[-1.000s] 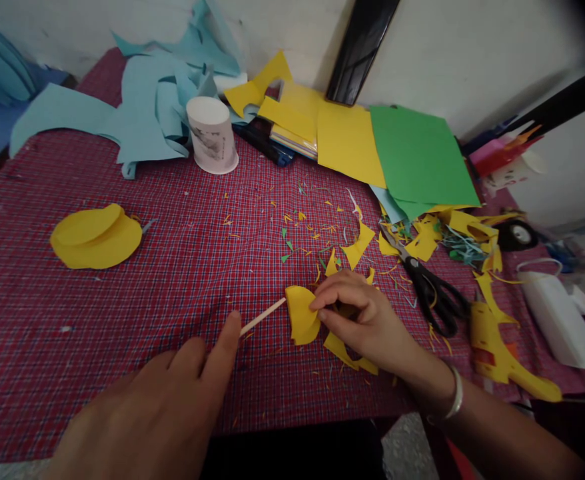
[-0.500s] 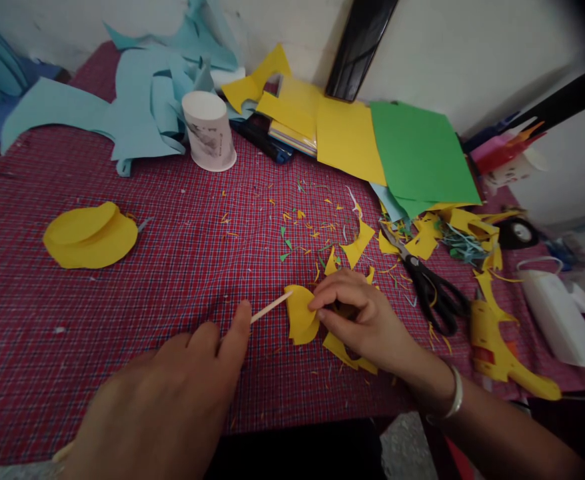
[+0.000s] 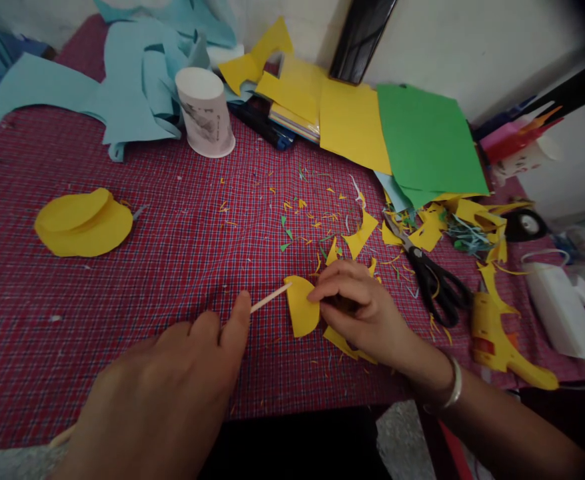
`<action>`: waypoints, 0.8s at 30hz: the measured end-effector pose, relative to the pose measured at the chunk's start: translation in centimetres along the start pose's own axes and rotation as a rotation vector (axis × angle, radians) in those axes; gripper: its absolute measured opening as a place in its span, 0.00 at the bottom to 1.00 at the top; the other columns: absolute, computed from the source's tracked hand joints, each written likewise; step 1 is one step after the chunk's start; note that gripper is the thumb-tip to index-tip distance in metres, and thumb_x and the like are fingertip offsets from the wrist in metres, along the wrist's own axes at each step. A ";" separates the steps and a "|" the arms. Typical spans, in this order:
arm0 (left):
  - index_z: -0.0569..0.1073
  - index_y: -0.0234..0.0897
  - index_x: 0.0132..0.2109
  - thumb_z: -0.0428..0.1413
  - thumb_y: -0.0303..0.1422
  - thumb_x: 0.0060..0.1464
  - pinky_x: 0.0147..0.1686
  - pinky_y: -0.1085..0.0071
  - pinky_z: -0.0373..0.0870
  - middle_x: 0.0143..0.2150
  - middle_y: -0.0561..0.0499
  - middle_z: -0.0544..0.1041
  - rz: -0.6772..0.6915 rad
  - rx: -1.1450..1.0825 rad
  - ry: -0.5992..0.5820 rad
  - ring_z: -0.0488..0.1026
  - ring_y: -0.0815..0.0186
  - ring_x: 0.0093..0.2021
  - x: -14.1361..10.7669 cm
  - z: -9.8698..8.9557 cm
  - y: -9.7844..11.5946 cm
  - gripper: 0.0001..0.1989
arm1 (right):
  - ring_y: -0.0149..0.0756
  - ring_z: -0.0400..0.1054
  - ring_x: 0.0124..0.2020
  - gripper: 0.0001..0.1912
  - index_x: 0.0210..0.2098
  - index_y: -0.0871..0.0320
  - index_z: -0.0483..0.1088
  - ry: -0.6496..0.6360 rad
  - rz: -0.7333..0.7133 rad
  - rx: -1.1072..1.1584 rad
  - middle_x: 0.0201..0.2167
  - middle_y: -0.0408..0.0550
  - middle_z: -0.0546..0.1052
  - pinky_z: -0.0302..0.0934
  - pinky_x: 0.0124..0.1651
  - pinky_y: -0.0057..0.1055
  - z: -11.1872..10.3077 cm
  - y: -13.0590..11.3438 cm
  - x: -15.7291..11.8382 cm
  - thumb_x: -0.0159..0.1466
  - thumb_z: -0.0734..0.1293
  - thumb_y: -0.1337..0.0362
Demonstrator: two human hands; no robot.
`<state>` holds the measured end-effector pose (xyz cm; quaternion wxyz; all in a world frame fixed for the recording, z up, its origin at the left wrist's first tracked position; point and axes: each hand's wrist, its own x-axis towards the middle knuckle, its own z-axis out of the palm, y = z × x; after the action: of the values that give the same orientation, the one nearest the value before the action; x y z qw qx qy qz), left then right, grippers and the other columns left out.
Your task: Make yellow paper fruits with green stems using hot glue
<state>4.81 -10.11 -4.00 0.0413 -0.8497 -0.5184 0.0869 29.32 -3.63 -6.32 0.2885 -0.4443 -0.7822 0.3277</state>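
My left hand (image 3: 172, 383) is closed around a thin pale wooden stick (image 3: 271, 297), its index finger stretched along it. The stick's tip touches the upper left corner of a small rounded yellow paper piece (image 3: 302, 313); the other end shows beyond the hand at lower left. My right hand (image 3: 362, 310) grips the right edge of that piece between thumb and fingers. Yellow paper scraps (image 3: 342, 343) lie under and around this hand. Off to the left lie stacked yellow paper rounds (image 3: 85, 223).
Black-handled scissors (image 3: 430, 277), a yellow glue gun (image 3: 497, 333) and a white box with a cord (image 3: 562, 310) lie at right. At the back are a paper cup (image 3: 205, 117), blue sheets (image 3: 132, 87), a green sheet (image 3: 432, 140) and a phone (image 3: 362, 40) against the wall.
The camera view has tilted slightly, so the table's things sit higher in the picture. Both hands keep nearly the same places, with the stick tip still at the yellow piece's corner.
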 end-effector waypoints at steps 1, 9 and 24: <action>0.63 0.42 0.63 0.41 0.19 0.52 0.18 0.67 0.47 0.22 0.51 0.67 -0.001 0.012 0.000 0.62 0.62 0.18 0.0 0.0 0.0 0.33 | 0.34 0.67 0.38 0.10 0.33 0.53 0.74 0.008 -0.006 0.004 0.34 0.43 0.72 0.57 0.42 0.38 0.0 0.0 -0.1 0.58 0.66 0.75; 0.61 0.43 0.64 0.41 0.19 0.53 0.20 0.66 0.52 0.24 0.51 0.69 -0.007 -0.027 -0.046 0.65 0.61 0.20 -0.3 -0.4 -0.1 0.32 | 0.33 0.66 0.37 0.10 0.32 0.54 0.74 0.007 -0.064 0.010 0.33 0.43 0.70 0.59 0.41 0.36 0.1 0.0 -0.1 0.59 0.66 0.75; 0.59 0.47 0.65 0.40 0.22 0.55 0.21 0.65 0.54 0.25 0.49 0.70 -0.033 -0.013 -0.105 0.66 0.61 0.21 -0.3 -0.1 -0.2 0.32 | 0.35 0.65 0.41 0.11 0.32 0.53 0.72 -0.080 -0.077 -0.086 0.36 0.43 0.70 0.58 0.43 0.37 -0.1 0.1 -0.3 0.60 0.64 0.76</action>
<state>4.51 -10.33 -3.88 0.0102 -0.8356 -0.5343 0.1272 29.58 -3.82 -6.36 0.2504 -0.4123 -0.8230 0.2999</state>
